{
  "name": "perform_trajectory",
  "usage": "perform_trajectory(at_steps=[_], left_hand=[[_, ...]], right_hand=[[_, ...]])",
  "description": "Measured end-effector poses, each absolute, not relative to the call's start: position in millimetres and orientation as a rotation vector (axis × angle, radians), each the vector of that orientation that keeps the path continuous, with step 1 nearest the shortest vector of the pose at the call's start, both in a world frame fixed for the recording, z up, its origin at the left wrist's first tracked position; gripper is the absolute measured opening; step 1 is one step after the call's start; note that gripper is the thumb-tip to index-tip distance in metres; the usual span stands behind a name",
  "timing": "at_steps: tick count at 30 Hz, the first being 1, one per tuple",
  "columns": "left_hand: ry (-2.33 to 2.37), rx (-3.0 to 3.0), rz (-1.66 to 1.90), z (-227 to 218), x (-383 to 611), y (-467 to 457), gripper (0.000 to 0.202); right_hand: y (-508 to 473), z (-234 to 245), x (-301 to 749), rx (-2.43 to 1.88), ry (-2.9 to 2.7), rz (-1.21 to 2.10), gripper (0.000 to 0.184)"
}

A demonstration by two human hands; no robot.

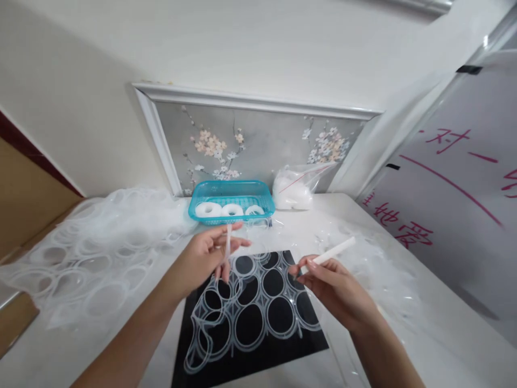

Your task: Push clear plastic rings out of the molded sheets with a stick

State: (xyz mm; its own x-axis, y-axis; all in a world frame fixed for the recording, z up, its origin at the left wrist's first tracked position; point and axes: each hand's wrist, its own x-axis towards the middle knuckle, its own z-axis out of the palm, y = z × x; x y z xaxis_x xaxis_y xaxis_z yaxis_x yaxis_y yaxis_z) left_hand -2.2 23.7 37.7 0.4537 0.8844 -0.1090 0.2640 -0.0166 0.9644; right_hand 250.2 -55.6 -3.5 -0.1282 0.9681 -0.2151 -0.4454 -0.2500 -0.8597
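My left hand [210, 253] is raised over the table, its fingers pinched on a thin strip of clear plastic film [228, 243] that hangs down toward a black mat [258, 350]. On the mat lies a clear plastic sheet [246, 307] full of round cut-out holes. My right hand [333, 285] is closed around a white pen-like stick [331, 252], which points up and to the right, over the mat's right edge. Behind my hands stands a teal basket [232, 189] holding three white rings [231, 209].
A big heap of clear punched plastic sheets [92, 253] covers the table's left side, and more clear film [383, 269] lies at the right. A clear bag of white pieces [293, 188] leans by a flowered panel [258, 145]. A whiteboard with red writing [456, 183] stands at the right.
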Motion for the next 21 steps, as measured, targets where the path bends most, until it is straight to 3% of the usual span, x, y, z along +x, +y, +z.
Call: perform_trajectory(at_steps=[2, 9, 21], left_hand=[[1.154, 1.735, 0.757, 24.4, 6.4, 61.2, 0.05], [1.346, 2.048, 0.465, 1.1, 74.6, 178.5, 0.026], [1.269, 2.512, -0.084, -21.0, 110.0, 215.2, 0.032]], right_hand=[[-49.6, -27.4, 250.4, -0.995, -0.656, 1.637, 0.02], [-40.7, -72.5, 225.1, -0.944, -0.507, 1.742, 0.029], [-39.4, -72.8, 249.1, -0.957, -0.579, 1.669, 0.029]])
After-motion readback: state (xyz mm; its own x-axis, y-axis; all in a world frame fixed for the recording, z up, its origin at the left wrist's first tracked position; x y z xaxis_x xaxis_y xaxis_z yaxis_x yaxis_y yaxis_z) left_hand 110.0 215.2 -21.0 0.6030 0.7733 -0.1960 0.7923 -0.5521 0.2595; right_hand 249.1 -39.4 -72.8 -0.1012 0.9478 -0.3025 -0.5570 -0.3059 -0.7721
